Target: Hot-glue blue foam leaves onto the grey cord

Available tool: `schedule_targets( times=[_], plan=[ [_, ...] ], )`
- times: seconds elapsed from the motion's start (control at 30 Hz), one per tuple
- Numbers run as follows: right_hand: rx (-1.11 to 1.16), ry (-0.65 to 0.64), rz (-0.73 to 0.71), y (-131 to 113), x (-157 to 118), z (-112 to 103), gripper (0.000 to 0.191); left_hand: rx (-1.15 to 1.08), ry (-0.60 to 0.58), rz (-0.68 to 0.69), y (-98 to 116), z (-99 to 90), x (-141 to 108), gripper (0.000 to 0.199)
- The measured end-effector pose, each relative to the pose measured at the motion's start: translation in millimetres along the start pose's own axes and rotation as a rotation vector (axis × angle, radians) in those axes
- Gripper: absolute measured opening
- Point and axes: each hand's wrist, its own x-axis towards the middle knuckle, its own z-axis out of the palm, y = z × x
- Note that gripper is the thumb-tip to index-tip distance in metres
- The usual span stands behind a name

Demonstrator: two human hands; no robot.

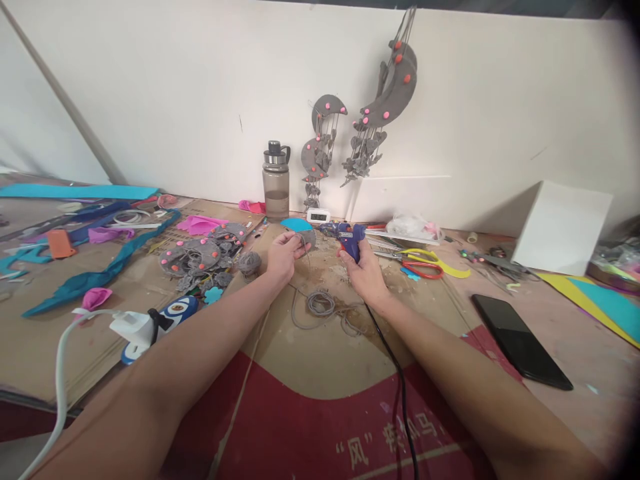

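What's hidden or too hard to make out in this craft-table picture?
- Head view: the blue glue gun is mostly covered by the right hand; its nozzle tip cannot be seen.
- The grey piece in the left hand is partly hidden by fingers.
- The small clock digits are too small to read.
- Printed characters on the red sheet are cut off by the bottom edge.

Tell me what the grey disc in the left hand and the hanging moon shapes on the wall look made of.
The grey disc looks like felt: matte, soft-edged. The moon shapes seem the same grey felt, dotted with pink beads or pompoms; too small to tell which.
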Motion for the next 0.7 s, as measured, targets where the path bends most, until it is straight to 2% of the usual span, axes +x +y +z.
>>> schedule_targets(
  times=[0.3, 0.7],
  plan=[
    [-0.09, 0.031, -0.055, 2.5, 0.2, 1.5, 0.041, 0.009, -0.025, 0.01, -1.1, 0.4, -1.2, 0.027],
    [-0.112, 0.029, -0.051, 6.7, 0.8, 1.9, 0.044, 0.003, -0.026, 0.002, 0.0, 2.4, -2.1, 0.026]
  ],
)
